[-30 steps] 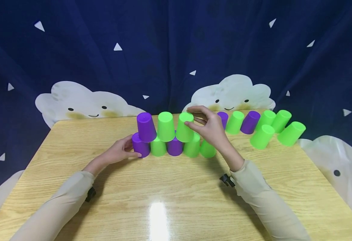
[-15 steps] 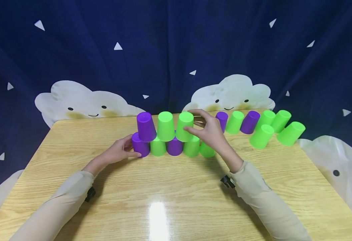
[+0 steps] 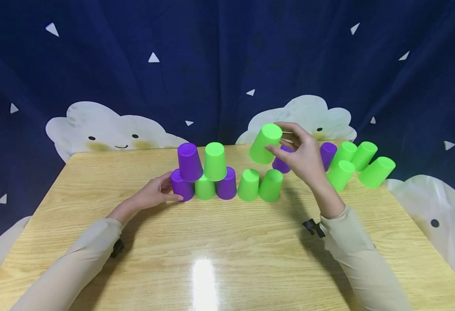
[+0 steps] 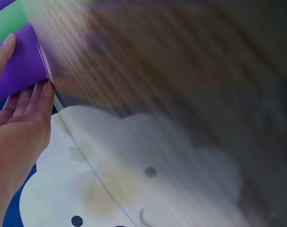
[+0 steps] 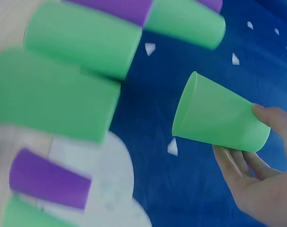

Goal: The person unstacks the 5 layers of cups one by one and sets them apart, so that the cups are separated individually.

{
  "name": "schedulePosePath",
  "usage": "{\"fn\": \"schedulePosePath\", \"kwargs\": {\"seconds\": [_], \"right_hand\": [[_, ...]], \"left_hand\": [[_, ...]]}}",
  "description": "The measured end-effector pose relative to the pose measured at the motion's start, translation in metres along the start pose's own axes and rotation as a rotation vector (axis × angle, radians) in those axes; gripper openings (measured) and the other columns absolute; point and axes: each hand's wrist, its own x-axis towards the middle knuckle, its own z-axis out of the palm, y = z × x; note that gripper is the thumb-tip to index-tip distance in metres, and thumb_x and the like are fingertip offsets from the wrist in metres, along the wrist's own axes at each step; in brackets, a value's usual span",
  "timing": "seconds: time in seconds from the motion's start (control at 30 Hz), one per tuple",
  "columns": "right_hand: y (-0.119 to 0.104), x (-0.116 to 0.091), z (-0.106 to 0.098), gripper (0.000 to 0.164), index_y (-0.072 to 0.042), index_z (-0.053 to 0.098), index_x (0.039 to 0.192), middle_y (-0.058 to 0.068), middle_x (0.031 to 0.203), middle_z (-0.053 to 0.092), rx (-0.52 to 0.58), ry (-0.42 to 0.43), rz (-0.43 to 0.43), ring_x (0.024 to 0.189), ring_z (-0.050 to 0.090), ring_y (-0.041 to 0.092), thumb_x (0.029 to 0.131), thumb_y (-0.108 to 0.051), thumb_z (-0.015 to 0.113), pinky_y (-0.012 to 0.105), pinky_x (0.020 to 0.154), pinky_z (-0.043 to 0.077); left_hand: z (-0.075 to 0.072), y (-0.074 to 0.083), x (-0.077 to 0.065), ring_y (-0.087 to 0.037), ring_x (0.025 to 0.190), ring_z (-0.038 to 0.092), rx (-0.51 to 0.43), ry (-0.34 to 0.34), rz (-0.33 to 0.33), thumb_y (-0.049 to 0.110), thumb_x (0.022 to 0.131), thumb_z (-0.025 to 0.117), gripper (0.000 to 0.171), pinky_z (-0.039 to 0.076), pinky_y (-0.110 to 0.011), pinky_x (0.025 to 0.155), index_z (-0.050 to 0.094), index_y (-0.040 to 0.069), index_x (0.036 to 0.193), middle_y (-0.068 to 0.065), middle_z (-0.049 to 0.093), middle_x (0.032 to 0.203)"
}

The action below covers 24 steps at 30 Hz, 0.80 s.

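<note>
On the table an upside-down row of cups holds a second layer at its left end: a purple cup (image 3: 189, 163) and a green cup (image 3: 214, 162). My left hand (image 3: 153, 194) grips the leftmost bottom purple cup (image 3: 182, 188), thumb on the near side and fingers behind, as the left wrist view also shows. Above the row's right end, my right hand (image 3: 303, 157) holds a tilted green cup (image 3: 265, 145) near its base, thumb against fingers. Its rim (image 5: 183, 104) points away from the palm in the right wrist view. Below it stand two bare-topped green cups (image 3: 248, 185).
Behind the right hand, several more cups stand at the back right, among them a purple cup (image 3: 328, 155) and a green cup (image 3: 377, 172). A dark blue curtain (image 3: 219, 73) with white clouds hangs behind the wooden table (image 3: 153, 259).
The green cup at the right of the upper layer has been lifted off, up and to the right, and tilted in my right hand. My left hand stays at its purple cup.
</note>
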Motion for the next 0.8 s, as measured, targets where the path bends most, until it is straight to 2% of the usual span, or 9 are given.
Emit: {"fn": "schedulePosePath", "kwargs": {"seconds": [0.13, 0.3, 0.5, 0.8], "right_hand": [[0.008, 0.001, -0.026, 0.051, 0.004, 0.061, 0.126, 0.010, 0.118, 0.064, -0.044, 0.091, 0.014, 0.102, 0.065, 0.011, 0.078, 0.006, 0.078, 0.023, 0.093, 0.052], [0.030, -0.008, -0.055, 0.053, 0.001, 0.059, 0.129, 0.008, 0.120, 0.062, -0.160, 0.154, 0.097, 0.101, 0.063, 0.004, 0.080, 0.000, 0.079, 0.022, 0.094, 0.051], [0.062, -0.026, -0.074, 0.054, 0.004, 0.056, 0.132, 0.010, 0.121, 0.058, -0.245, 0.169, 0.222, 0.097, 0.059, 0.000, 0.082, -0.002, 0.078, 0.019, 0.090, 0.052], [0.092, -0.048, -0.088, 0.053, 0.006, 0.056, 0.130, 0.017, 0.121, 0.058, -0.304, 0.144, 0.297, 0.093, 0.056, -0.003, 0.084, -0.007, 0.078, 0.013, 0.086, 0.051]], "left_hand": [[-0.001, 0.000, 0.001, -0.039, 0.135, 0.041, 0.000, -0.001, 0.008, 0.011, 0.087, 0.076, 0.083, 0.032, -0.050, 0.113, 0.027, 0.004, 0.154, -0.022, 0.043, 0.147], [-0.001, -0.001, 0.000, -0.039, 0.136, 0.040, 0.002, 0.005, 0.000, 0.013, 0.087, 0.076, 0.083, 0.032, -0.051, 0.113, 0.027, 0.003, 0.153, -0.022, 0.042, 0.148], [0.000, -0.001, -0.001, -0.039, 0.136, 0.040, 0.001, 0.004, -0.006, 0.011, 0.087, 0.076, 0.083, 0.032, -0.050, 0.113, 0.027, 0.003, 0.154, -0.023, 0.041, 0.149], [0.000, 0.000, 0.000, -0.040, 0.137, 0.038, -0.014, 0.001, -0.004, 0.010, 0.087, 0.075, 0.083, 0.031, -0.050, 0.114, 0.026, 0.003, 0.154, -0.023, 0.039, 0.150]]}}
